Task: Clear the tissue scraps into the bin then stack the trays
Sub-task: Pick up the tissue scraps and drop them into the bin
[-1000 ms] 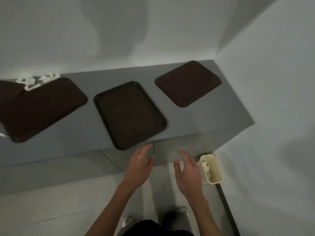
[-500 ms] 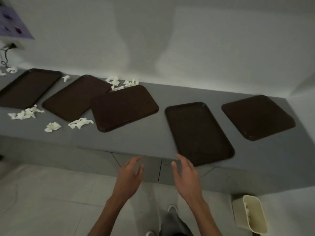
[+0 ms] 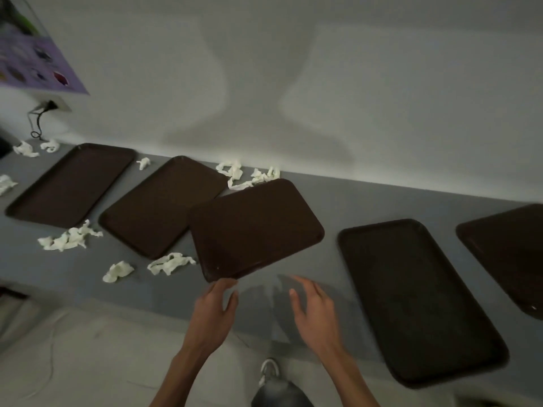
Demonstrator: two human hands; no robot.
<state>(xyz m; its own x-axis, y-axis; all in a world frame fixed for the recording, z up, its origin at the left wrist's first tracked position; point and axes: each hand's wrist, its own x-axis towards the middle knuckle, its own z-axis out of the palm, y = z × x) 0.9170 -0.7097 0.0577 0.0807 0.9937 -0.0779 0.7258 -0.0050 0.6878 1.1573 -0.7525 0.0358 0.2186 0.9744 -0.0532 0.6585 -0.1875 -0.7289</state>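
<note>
1. Head view: tissue scraps lie loose on the grey counter [image 3: 329, 201]. One cluster [image 3: 246, 176] sits against the wall, behind the middle tray [image 3: 255, 227]. Another cluster [image 3: 69, 239] and two single pieces [image 3: 117, 271] [image 3: 170, 263] lie toward the front left.
2. Five brown trays lie flat in a row. The middle tray overlaps a corner of the second tray [image 3: 161, 205]. The far-left tray [image 3: 70, 185], fourth tray [image 3: 417, 301] and rightmost tray [image 3: 511, 254] lie apart.
3. The left hand [image 3: 213, 312] holds nothing, its fingers relaxed at the middle tray's near corner; whether they touch it I cannot tell.
4. The right hand [image 3: 316, 312] is spread wide over bare counter, empty and blurred.
5. A purple poster [image 3: 32, 66] and a plugged-in cable [image 3: 38, 118] are on the wall at far left.
</note>
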